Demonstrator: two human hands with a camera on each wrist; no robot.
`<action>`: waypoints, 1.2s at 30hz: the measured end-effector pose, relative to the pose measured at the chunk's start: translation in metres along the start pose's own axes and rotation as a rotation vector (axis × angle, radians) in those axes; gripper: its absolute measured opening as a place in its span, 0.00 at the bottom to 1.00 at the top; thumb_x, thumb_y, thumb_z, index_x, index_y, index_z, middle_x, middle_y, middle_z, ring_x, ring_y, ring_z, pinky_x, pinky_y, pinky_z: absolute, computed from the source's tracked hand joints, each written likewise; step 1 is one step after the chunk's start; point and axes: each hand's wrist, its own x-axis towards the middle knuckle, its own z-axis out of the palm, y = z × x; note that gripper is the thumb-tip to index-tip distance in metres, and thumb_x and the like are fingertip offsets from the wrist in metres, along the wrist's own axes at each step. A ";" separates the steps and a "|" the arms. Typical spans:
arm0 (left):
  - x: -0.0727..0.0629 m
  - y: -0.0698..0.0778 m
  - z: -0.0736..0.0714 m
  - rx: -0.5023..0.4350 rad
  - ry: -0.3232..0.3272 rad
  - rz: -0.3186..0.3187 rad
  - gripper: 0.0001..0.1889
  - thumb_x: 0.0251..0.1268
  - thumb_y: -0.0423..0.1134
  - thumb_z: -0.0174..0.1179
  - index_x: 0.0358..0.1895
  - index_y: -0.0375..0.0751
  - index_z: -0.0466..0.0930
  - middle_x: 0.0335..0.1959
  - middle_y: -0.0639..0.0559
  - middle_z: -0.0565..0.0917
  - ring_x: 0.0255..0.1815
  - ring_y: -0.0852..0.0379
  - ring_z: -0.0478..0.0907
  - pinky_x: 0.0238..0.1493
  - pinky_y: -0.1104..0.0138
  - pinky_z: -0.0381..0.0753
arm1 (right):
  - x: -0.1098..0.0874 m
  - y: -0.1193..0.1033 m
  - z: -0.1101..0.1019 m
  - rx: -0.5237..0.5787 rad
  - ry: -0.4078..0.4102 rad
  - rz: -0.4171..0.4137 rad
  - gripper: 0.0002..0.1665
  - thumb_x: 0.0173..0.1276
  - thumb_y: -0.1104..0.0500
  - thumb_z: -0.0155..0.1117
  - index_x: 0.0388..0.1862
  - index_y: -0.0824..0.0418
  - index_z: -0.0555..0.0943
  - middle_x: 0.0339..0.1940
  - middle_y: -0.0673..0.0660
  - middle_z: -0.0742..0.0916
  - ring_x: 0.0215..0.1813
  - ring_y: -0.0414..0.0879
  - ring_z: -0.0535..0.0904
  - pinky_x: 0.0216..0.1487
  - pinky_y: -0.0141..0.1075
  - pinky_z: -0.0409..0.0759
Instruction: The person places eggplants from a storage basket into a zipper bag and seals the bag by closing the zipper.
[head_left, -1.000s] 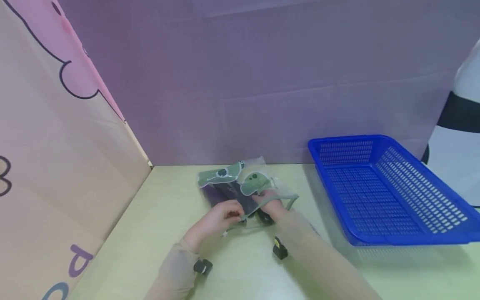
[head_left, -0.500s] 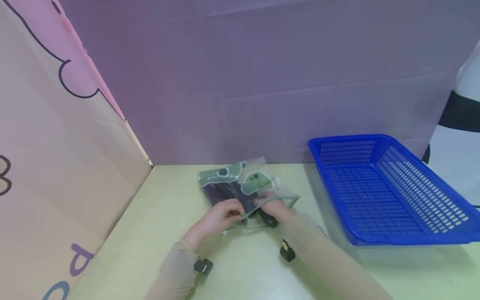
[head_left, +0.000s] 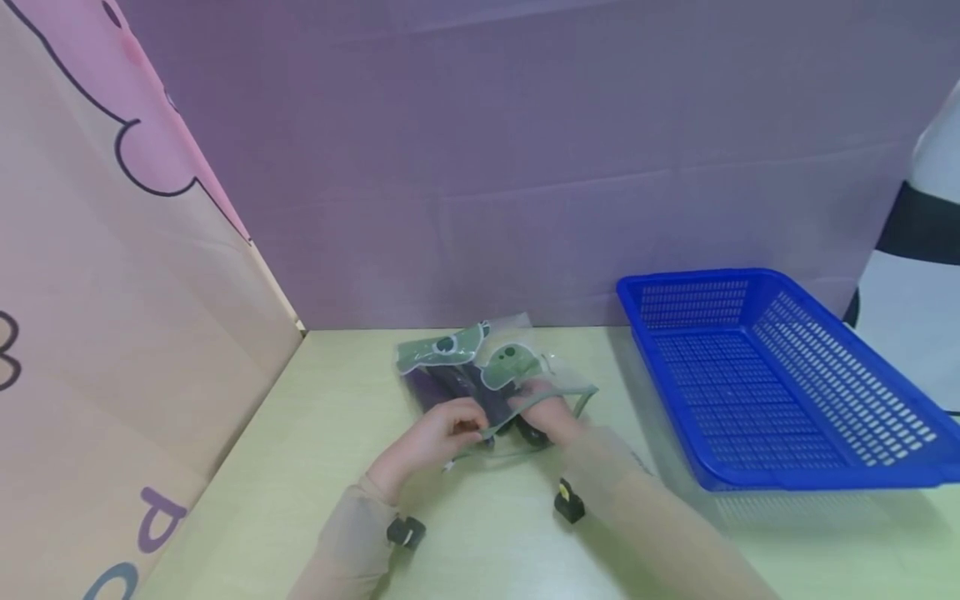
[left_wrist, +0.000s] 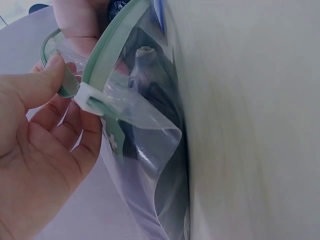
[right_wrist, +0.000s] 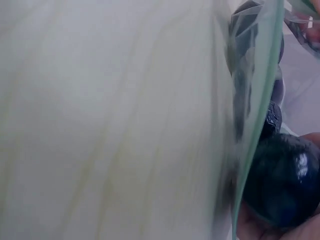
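Note:
A clear zip bag (head_left: 513, 367) with green printed pictures lies on the table, holding several dark purple eggplants. My left hand (head_left: 435, 433) pinches the green zip edge of its mouth between thumb and fingers, beside the white slider (left_wrist: 89, 99). Reaching in through the opening, my right hand (head_left: 549, 414) has its fingers curled round a glossy eggplant (right_wrist: 282, 180), whose rounded end shows in the right wrist view. Another eggplant (left_wrist: 150, 70) lies stem end toward the mouth in the left wrist view. The bag's film partly covers my right fingers.
To the right stands a blue plastic basket (head_left: 678, 408) with perforated walls and nothing in it. A purple cloth (head_left: 465, 167) hangs behind the pale table (head_left: 337, 375), and a printed pink sheet (head_left: 135, 333) lines the left side.
My right hand and wrist have shifted slightly right, then a little back, with the eggplant's end moving along. The left hand keeps its hold on the bag's edge.

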 end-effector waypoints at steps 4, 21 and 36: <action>0.000 0.000 0.000 -0.001 0.005 0.006 0.04 0.59 0.25 0.59 0.34 0.36 0.80 0.35 0.48 0.80 0.38 0.58 0.76 0.44 0.71 0.79 | 0.000 -0.003 0.000 -0.026 0.026 -0.019 0.22 0.56 0.64 0.60 0.49 0.75 0.77 0.48 0.71 0.83 0.50 0.63 0.79 0.55 0.51 0.77; 0.000 -0.001 -0.001 -0.015 -0.019 -0.012 0.05 0.59 0.25 0.58 0.36 0.36 0.80 0.37 0.47 0.81 0.39 0.58 0.78 0.45 0.71 0.80 | 0.007 -0.008 0.006 -0.013 0.066 -0.005 0.20 0.53 0.63 0.63 0.44 0.74 0.80 0.46 0.70 0.84 0.51 0.63 0.80 0.55 0.50 0.77; -0.001 0.000 -0.001 -0.005 -0.035 0.023 0.04 0.60 0.26 0.59 0.35 0.37 0.80 0.36 0.47 0.81 0.38 0.59 0.77 0.44 0.71 0.80 | 0.015 -0.007 0.005 0.295 0.055 0.258 0.28 0.59 0.60 0.65 0.55 0.75 0.74 0.56 0.72 0.79 0.58 0.64 0.75 0.60 0.51 0.73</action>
